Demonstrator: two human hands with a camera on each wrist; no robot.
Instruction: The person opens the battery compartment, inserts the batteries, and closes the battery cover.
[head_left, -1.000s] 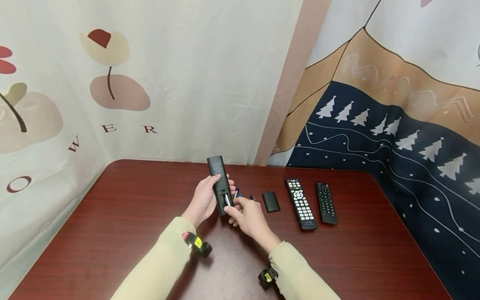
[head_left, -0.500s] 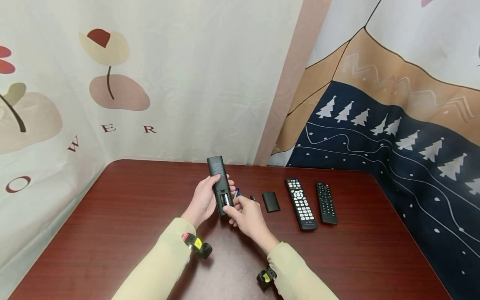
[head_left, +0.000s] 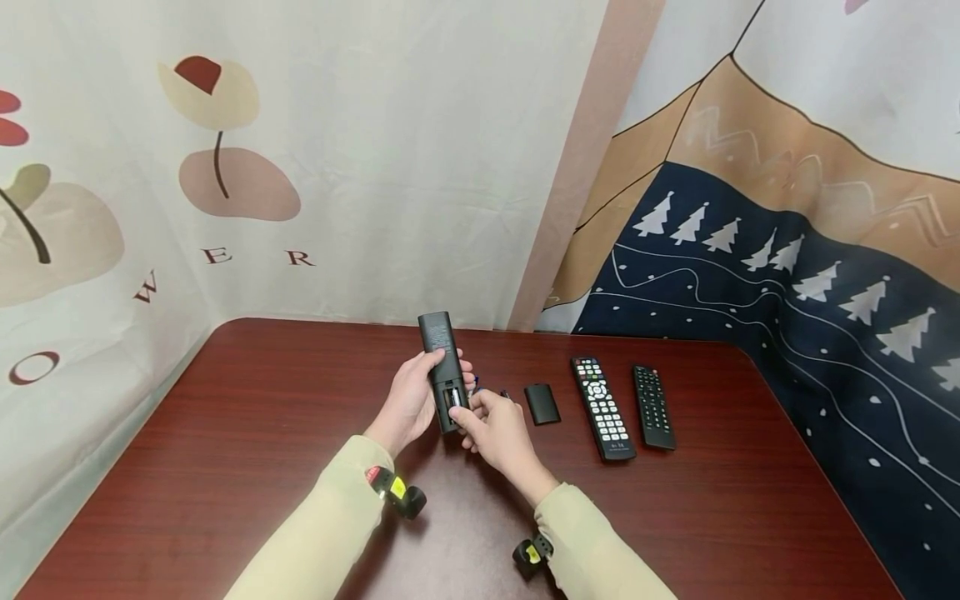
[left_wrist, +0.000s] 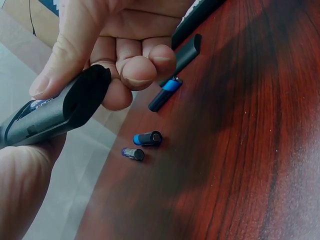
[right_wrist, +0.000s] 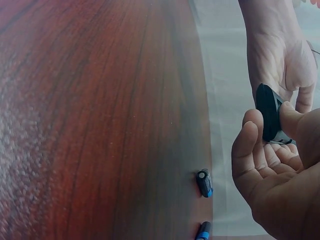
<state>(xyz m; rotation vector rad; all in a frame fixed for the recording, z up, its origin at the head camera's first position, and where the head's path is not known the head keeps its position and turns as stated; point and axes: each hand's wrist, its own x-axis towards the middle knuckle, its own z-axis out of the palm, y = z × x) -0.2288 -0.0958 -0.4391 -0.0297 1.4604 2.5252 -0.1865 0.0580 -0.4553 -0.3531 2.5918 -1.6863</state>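
Note:
My left hand [head_left: 408,396] grips a black remote control [head_left: 441,340] above the table, back side up, its thumb lying across the back. The battery compartment at the near end is uncovered, and a battery [head_left: 452,397] shows inside it. My right hand [head_left: 501,433] pinches that end; its thumb presses on the battery, and its other fingers curl round the far side and underside. In the left wrist view, part of the battery's label [left_wrist: 39,103] shows beside the thumb. Loose batteries lie beyond the hands: a blue-and-black one [left_wrist: 166,93], another [left_wrist: 147,138] and a smaller one [left_wrist: 133,153].
The black battery cover [head_left: 542,403] lies right of my hands on the reddish-brown table [head_left: 247,467]. Farther right are a large remote with white buttons [head_left: 602,408] and a smaller black remote [head_left: 653,407]. A printed curtain [head_left: 412,167] hangs behind the table.
The remote control and both hands have shifted slightly to the right. My right thumb has moved a little up along the battery compartment, still pressing on the battery.

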